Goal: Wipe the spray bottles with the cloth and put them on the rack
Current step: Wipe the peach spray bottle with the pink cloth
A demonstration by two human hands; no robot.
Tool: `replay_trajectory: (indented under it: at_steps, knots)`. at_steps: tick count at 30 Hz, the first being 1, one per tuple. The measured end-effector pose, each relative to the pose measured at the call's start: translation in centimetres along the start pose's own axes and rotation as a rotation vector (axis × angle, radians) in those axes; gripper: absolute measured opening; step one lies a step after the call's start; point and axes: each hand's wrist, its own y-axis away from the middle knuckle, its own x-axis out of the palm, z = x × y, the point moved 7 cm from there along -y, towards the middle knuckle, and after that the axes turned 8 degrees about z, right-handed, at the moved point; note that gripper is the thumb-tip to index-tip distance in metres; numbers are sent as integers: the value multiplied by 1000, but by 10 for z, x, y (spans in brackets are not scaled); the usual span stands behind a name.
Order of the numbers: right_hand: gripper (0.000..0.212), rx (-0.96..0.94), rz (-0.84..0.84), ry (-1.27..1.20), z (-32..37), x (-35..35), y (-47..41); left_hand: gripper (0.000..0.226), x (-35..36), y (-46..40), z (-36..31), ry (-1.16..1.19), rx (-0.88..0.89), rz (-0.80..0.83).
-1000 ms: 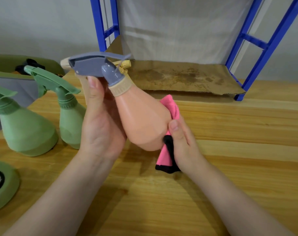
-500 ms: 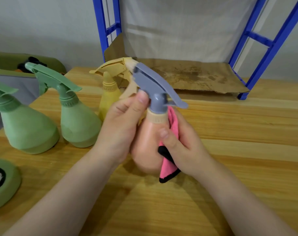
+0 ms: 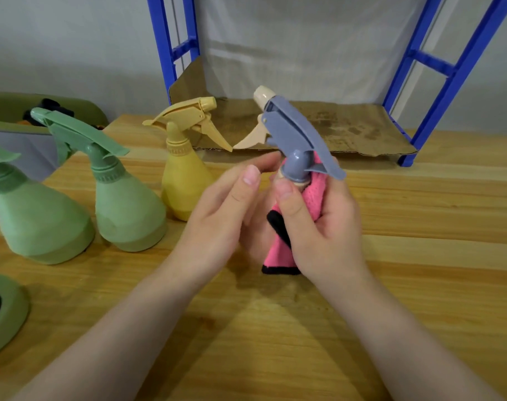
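A peach spray bottle with a grey-blue trigger head (image 3: 295, 140) stands upright between my hands above the wooden table; its body is mostly hidden. My right hand (image 3: 321, 224) grips its neck through a pink cloth with black edging (image 3: 278, 250). My left hand (image 3: 226, 209) lies against the bottle's left side with its fingers fairly straight. To the left stand a yellow spray bottle (image 3: 185, 175) and two green spray bottles (image 3: 125, 204) (image 3: 38, 224). The blue rack (image 3: 437, 70), its bottom shelf lined with brown cardboard (image 3: 347, 128), stands behind.
A green round object (image 3: 3, 314) lies at the table's left edge. Beyond the table's far left corner sits a green bin (image 3: 9, 108) holding dark items. A grey wall closes off the back.
The peach bottle went from tilted, base toward my right hand, to upright, its nozzle swinging round to the rack. My right hand slid the cloth up to the neck. My left hand loosened its grip.
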Motion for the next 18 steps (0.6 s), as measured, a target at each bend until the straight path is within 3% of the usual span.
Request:
replay_trajectory:
  at_steps: [4,8,13,15,18]
  knots:
    - [26,-4,-5,185,-2,2,1,46,10,1,-5,-11,116,59]
    - [30,-3,60,231,-8,12,3,41,12,2,0,149,103,58]
    - [40,-69,235,72,-13,23,5,32,-4,2,1,260,125,-60]
    - [46,-122,216,42,-13,19,5,27,-12,2,-2,314,160,-110]
    - [37,-100,175,5,-17,16,3,21,-23,3,-5,395,195,-181]
